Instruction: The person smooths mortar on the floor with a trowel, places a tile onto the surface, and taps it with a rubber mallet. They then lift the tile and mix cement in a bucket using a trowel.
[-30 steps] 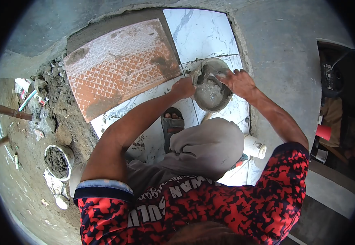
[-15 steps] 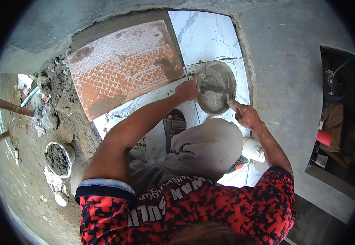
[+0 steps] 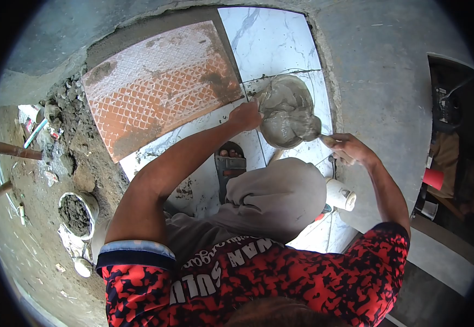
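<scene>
A round bowl (image 3: 274, 143) of wet grey cement stands over the white marbled tiles (image 3: 269, 41). My left hand (image 3: 246, 115) is closed on its left rim. At the bowl's right side my right hand (image 3: 352, 148) grips the handle of a trowel (image 3: 309, 128), whose blade is coated with wet cement and lies over the right edge of the bowl. Left of the bowl, a large tile (image 3: 160, 87) lies with its orange, ridged underside up, smeared with grey in places.
A bucket of dark mortar (image 3: 94, 210) stands at the left beside rubble (image 3: 87, 136). A white container (image 3: 339, 195) is right of my knee. My sandalled foot (image 3: 230, 163) rests on the tiles. Two poles enter from the left; a red cup (image 3: 433, 177) is far right.
My right hand has moved out of the bowl's upper right, down and to the right, and the trowel's coated blade now shows at the bowl's right edge. My left hand stays at the rim.
</scene>
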Demonstrator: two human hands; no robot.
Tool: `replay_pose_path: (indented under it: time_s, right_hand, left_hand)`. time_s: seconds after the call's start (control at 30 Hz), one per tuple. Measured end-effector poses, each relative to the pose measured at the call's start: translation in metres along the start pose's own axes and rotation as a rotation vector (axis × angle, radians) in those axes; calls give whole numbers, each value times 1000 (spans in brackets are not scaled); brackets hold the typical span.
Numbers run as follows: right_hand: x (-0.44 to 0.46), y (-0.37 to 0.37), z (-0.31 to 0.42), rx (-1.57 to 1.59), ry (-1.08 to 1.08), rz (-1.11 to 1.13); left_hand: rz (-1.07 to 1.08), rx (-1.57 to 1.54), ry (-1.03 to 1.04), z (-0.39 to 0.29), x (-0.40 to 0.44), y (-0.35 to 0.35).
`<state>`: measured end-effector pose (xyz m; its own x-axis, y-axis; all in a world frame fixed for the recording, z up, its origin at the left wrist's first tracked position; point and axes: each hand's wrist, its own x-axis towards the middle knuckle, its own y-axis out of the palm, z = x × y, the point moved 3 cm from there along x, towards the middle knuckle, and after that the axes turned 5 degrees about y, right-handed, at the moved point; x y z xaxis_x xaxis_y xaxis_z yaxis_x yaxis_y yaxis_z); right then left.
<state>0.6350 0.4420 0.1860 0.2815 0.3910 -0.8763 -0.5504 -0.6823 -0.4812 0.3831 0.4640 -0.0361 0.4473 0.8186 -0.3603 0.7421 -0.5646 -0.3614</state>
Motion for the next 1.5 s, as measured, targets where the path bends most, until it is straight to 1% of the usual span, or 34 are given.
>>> replay_pose_path:
  time_s: [0.07,0.13,0.17,0.23,0.27,0.33,0.37,0.4,0.47,0.5,0.57,0.6,0.67,0.77,0.87,0.9,0.93,0.97,1.0,1.07,1.17,1.23,1.27,1.33,1.37,1.4,1.47,1.5]
  right_hand:
    - [45,14,1,27,-14,64]
    - [61,33,28,-111,-70,62]
    - [62,44,45,-108,-71,59]
    - [58,56,74,-426,-42,-3]
    - [59,57,72,-425,-47,-10]
    - [66,67,61,-730,-223,-71]
    - [59,78,59,-866,-467,-212]
    - [57,83,51,-913,-369,-216]
    - [29,88,51,-915,-280,-250]
    - [22,89,47,-915,-283,-247]
    - [8,80,33,-1082,-330,-361]
    - [1,74,27,-1079,-323,-358]
    - [-18,55,23,-1153,-332,-446]
    - [-48,20,25,-1059,-468,-590]
    - [-69,-2,39,-1084,-432,-624]
    - [-74,-4,44,-1080,-428,-624]
    - [-79,-2,53,-1156,-507,-632]
    - [-81,1,59,-1231,-586,-637]
    - [-76,5,62,-1229,-586,-639]
    - [-57,21,66,-1274,-677,-566]
    - [-19,51,66,-1374,-591,-427]
    - [-1,75,73,-1500,-601,-380]
    - [12,84,72,-1497,-596,-381]
    - [38,93,77,-1709,-666,-494]
    - [48,84,88,-1706,-673,-506]
    - [59,72,97,-1661,-599,-469]
    - [65,47,118,-1589,-411,-369]
    - [76,34,126,-1661,-364,-329]
  left_hand:
    - [-5,-8,4,2,2,1]
    - [-2,-13,11,4,1,3]
    - [-7,-12,10,3,1,3]
    - [-18,-6,17,3,4,3]
    - [-20,1,18,5,4,4]
    - [-28,2,24,4,4,6]
    - [-16,13,18,2,2,4]
    - [-3,25,8,2,0,1]
    - [-11,26,4,2,0,2]
    - [-13,26,0,3,1,3]
    - [-14,39,29,9,5,8]
    - [-23,52,63,10,8,10]
    - [-26,46,55,6,5,7]
    - [-19,16,31,5,3,5]
    - [-13,10,18,3,-1,2]
    - [-18,28,20,0,-3,0]
    - [-20,30,25,0,0,-2]
    - [22,4,23,1,1,-2]
    - [64,-21,18,2,2,-1]
    - [41,-19,29,5,3,3]
    - [9,-30,29,6,2,4]
    - [7,-37,26,5,1,4]
    - [24,-46,30,4,2,4]
    - [35,-42,36,4,3,4]
    - [0,-23,34,5,4,5]
    - [-29,-9,31,7,3,8]
    - [-11,0,26,5,2,10]
    - [-4,12,21,5,5,7]
